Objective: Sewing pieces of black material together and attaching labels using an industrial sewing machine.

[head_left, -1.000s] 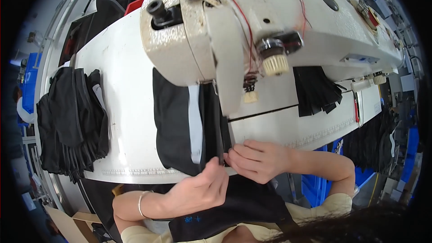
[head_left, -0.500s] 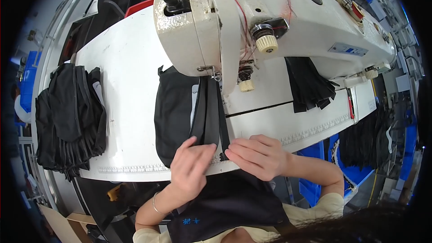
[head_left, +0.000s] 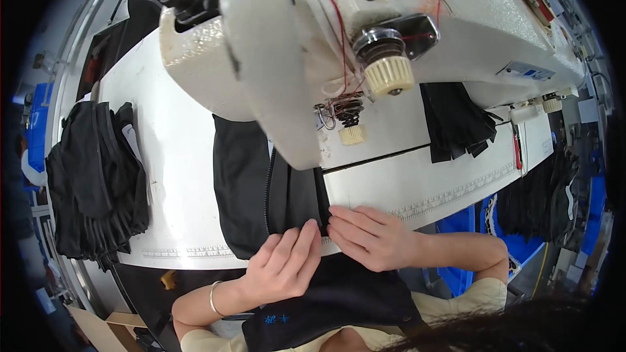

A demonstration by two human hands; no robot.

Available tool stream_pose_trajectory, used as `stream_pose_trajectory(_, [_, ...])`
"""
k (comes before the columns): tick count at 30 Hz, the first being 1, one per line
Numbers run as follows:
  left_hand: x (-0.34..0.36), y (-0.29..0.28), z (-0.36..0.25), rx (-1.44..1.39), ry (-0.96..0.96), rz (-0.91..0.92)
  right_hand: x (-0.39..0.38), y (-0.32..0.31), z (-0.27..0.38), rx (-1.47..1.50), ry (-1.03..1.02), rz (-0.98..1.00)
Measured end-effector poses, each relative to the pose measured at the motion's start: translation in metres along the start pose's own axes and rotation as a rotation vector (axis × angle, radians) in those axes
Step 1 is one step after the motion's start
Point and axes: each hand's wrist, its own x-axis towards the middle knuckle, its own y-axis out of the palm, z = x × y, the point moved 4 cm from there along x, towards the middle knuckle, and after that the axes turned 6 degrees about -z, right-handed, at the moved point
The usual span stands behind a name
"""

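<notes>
A black zippered fabric piece [head_left: 242, 182], perhaps a pouch panel, lies under the head of a white sewing machine [head_left: 443, 45]. Its dark zipper [head_left: 267, 189] runs lengthwise toward me, beside a folded flap. My left hand [head_left: 283, 262] is closed on the near end of this cloth, fingers together and thumb hidden. Just to its right, my right hand [head_left: 366, 238] pinches the cloth's right edge at the near corner. Between the two sets of fingertips there is a narrow gap. The machine's head hides the needle and the far end of the cloth.
A stack of black fabric pieces [head_left: 98, 176] sits at the table's left. Black strips [head_left: 453, 120] lie under the machine arm. More dark strips [head_left: 538, 202] hang off the right side near a blue bin [head_left: 456, 274]. A printed ruler [head_left: 189, 254] follows the table's front edge.
My view has shifted nearer to the machine. My left hand's raised fingers have come down and together at the cloth's near end. The flap has shifted, showing more of the zipper.
</notes>
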Motion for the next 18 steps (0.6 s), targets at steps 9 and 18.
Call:
stream_pose_trajectory(9, [-0.005,0.019,-0.001,-0.087,0.038,0.006,-0.004,-0.001,0.0,0.007,-0.048,0.005])
stream_pose_trajectory(18, [-0.004,0.022,-0.002,-0.12,0.033,0.015,-0.006,-0.001,0.001,-0.019,-0.096,0.056])
